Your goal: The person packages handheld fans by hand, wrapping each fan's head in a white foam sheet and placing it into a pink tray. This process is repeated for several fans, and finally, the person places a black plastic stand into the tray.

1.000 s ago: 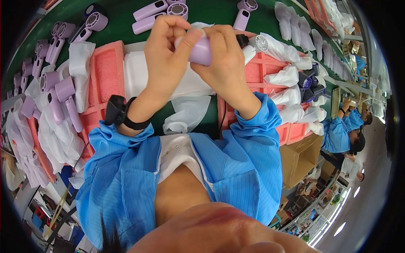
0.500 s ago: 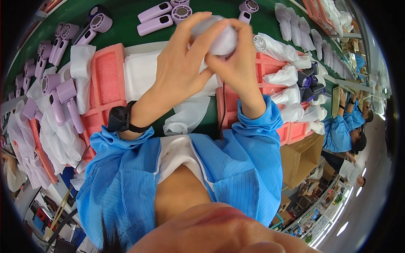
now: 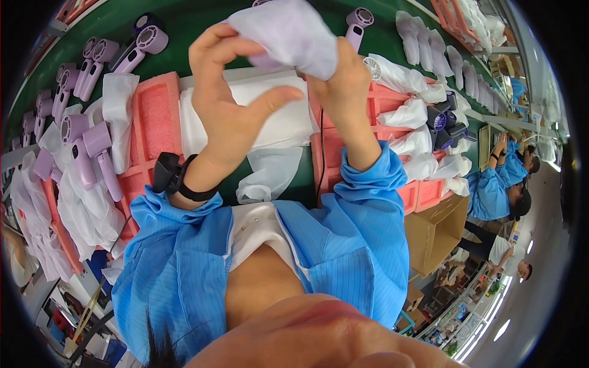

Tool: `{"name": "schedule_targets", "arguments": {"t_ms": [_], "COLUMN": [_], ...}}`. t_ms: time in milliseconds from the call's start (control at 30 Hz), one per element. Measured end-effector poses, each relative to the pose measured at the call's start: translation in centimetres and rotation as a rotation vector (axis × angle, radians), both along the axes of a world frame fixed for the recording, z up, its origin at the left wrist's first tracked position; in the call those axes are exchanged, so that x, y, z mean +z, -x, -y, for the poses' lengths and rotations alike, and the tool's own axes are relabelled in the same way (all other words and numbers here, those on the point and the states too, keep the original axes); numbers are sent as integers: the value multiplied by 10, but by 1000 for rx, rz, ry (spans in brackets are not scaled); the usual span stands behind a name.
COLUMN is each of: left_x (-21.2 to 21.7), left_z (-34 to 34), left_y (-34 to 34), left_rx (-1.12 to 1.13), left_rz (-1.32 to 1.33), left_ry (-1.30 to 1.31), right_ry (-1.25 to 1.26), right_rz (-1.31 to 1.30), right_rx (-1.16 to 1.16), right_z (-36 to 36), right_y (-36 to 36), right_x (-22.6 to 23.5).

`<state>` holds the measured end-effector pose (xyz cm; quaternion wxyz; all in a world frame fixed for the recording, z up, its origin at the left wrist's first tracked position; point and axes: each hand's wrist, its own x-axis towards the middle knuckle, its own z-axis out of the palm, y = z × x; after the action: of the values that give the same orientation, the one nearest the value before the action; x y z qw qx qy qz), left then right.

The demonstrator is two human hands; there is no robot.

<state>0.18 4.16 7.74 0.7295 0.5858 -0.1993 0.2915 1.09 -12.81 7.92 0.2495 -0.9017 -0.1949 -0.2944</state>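
A light purple handheld fan in a translucent white bag (image 3: 288,34) is held up over the far side of the workbench. My right hand (image 3: 343,83) grips its right end, fingers closed on the bag. My left hand (image 3: 224,92) is beside its left end, thumb stretched well away and fingers spread, the fingertips at the bag's edge. The bag hides most of the fan's shape; a bit of purple shows below it. Under my hands lies a stack of flat white bags (image 3: 264,101), and nearer me a loose translucent bag (image 3: 273,175).
Pink foam trays (image 3: 156,116) flank the white stack. Unwrapped purple fans (image 3: 92,64) stand at the left; one fan (image 3: 356,27) is at the far middle. Bagged fans (image 3: 405,113) and dark fans (image 3: 445,119) lie right, above a cardboard box (image 3: 435,236). Co-workers (image 3: 500,190) are farther right.
The wrapped fan has tilted from end-on to lying across, showing more of the bag. My left hand has let go its close hold and moved left, opening its thumb; my right keeps its grip.
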Motion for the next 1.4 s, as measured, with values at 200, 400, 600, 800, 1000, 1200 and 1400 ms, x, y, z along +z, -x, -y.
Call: {"name": "schedule_targets", "arguments": {"t_ms": [200,400,600,800,1000,1200,1400], "left_x": [-3,10,24,3,-12,-69,-76], "left_z": [-9,-11,-8,-28,1,35,40], "left_y": [-8,-3,3,-16,-23,2,3], "left_rx": [143,111,-17,228,25,-177,-150], "left_rz": [145,-3,7,-51,-190,-278,-167], "left_ry": [-189,-73,-73,-238,-538,-936,-1024], "right_ry": [42,40,69,-170,-241,218,459], "right_rz": [130,154,110,-208,-483,-594,82], "right_rx": [-56,-108,-131,160,-245,-815,-282], "right_z": [-13,-8,-9,8,138,281,279], "right_y": [8,11,16,17,-58,-152,-187], "right_x": [3,6,6,13,22,-61,-82]}}
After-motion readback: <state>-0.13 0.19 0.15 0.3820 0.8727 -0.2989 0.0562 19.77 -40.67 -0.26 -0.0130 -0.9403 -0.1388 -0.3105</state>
